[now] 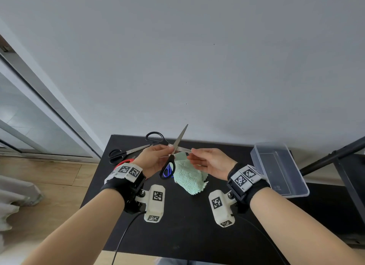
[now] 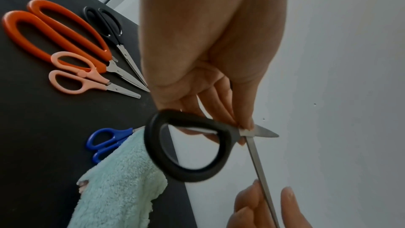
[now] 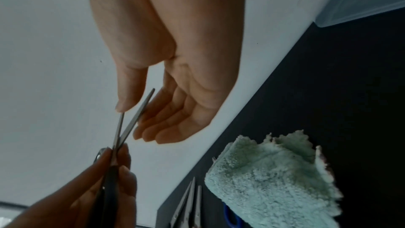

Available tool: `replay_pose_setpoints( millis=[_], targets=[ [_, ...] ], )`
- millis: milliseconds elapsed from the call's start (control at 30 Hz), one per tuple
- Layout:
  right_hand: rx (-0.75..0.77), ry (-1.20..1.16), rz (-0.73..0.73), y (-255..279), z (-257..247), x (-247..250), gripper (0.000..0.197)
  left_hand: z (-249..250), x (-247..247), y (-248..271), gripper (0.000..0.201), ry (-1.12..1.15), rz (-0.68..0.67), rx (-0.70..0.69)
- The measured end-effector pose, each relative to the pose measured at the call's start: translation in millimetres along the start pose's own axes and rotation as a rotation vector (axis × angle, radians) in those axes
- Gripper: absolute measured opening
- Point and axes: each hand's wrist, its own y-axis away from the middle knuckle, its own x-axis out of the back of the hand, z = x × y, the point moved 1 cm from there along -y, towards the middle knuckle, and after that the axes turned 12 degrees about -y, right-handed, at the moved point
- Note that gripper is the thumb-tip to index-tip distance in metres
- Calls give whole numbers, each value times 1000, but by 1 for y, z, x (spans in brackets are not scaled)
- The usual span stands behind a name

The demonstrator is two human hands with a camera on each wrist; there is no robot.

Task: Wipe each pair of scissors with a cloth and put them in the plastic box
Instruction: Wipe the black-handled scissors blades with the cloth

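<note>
Black-handled scissors (image 1: pixel 173 148) held open in the air over the green cloth (image 1: pixel 187 175), which lies on the table.

Left of the cloth, the left hand (image 1: pixel 153 160) pinches the scissors at the pivot, one handle loop hanging below the fingers, one blade pointing up. Just above the cloth, the right hand (image 1: pixel 209 162) lies relaxed, thumb and fingertips at the other blade's tip. Stiff, light and slick steel, I judge: best taken by pivot or handles, never the edges. Well right of the cloth stands the plastic box (image 1: pixel 280 170).
</note>
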Motion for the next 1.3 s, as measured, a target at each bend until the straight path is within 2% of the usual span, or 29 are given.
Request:
replay_pose_setpoints(
  millis=[67,100,200,267,300,400,500,567,633,700,800,900,1033,1100,1300],
  targets=[
    [3,93,33,-3,7,7,22,-5,4,-1,18,-6,24,5],
    [17,147,66,-4,12,12,24,-9,6,-1,15,-4,40,16],
    [93,411,185,-9,26,25,17,-18,12,1,5,-27,85,46],
    [119,576,205,-12,36,35,10,-28,15,-1,13,-75,106,67],
    [138,642,211,-14,42,39,13,-33,17,-2,17,-89,117,79],
    [157,818,408,-21,56,52,11,-47,19,-6,19,-102,137,115],
    [-9,833,630,-29,67,62,24,-55,18,-9,14,-115,132,135],
    [-139,790,678,-37,76,65,31,-59,17,-11,17,-102,132,145],
    [-228,623,650,-44,86,71,30,-61,16,-12,19,-104,143,149],
    [-279,411,581,-46,91,71,19,-63,17,-13,17,-114,157,156],
    [-170,290,597,-48,91,70,9,-64,18,-14,12,-111,163,159],
    [36,330,583,-41,82,61,12,-62,18,-13,10,-120,153,150],
    [217,344,434,-28,56,43,6,-54,12,-10,11,-135,140,119],
    [255,344,354,-23,42,35,7,-46,8,-8,12,-161,137,98],
    [324,552,133,-11,12,9,2,-19,-8,-3,11,-224,102,23]
  ],
)
